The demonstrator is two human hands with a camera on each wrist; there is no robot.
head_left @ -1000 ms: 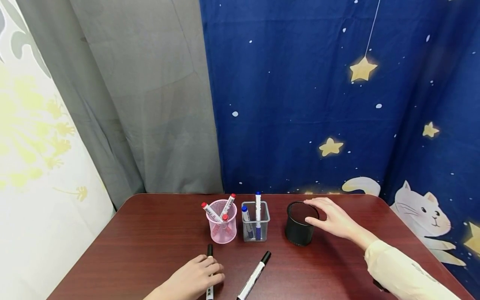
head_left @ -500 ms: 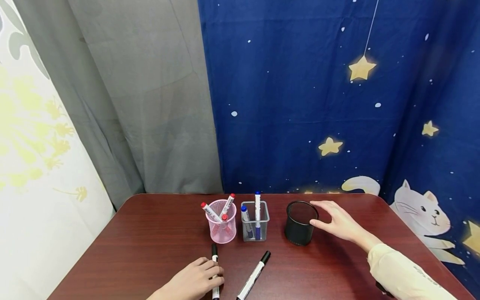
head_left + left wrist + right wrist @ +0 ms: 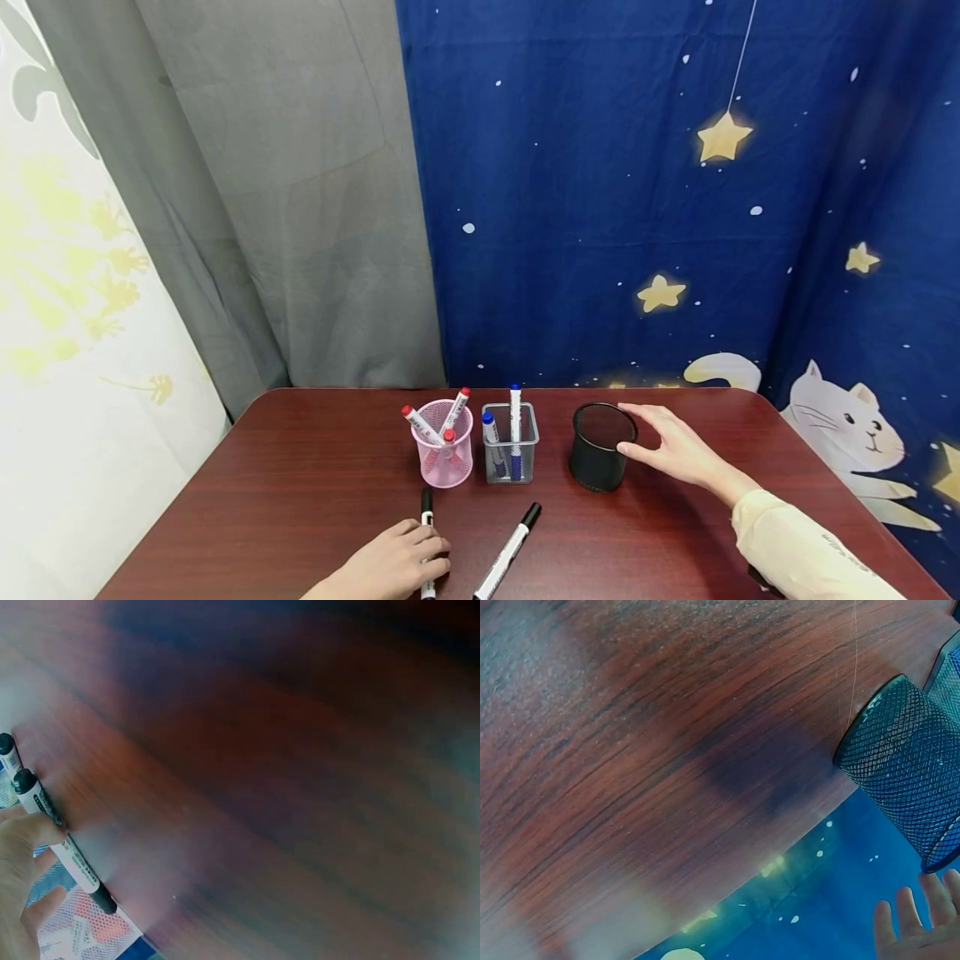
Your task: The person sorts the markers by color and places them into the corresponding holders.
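Observation:
My left hand [image 3: 396,562] pinches a black-capped whiteboard marker [image 3: 427,508] low over the table. In the left wrist view the thumb lies across that marker's [image 3: 73,861] white barrel, with the other fingers behind it. A second black-capped marker [image 3: 507,553] lies slanted on the table to its right. My right hand [image 3: 675,444] is beside the black mesh pen cup [image 3: 597,462], thumb and fingers spread at its rim; whether they touch it I cannot tell. The right wrist view has the cup [image 3: 904,761] above outstretched fingertips [image 3: 906,904].
A pink mesh cup [image 3: 447,472] with several red-capped markers stands at the table's back. Beside it is a grey square mesh holder [image 3: 496,443] with two blue-capped markers. Curtains [image 3: 570,208] hang behind the brown table [image 3: 300,475].
The left hand and its marker have shifted slightly to the right. My right hand has drawn back a little from the black cup's rim. The cups have stayed put.

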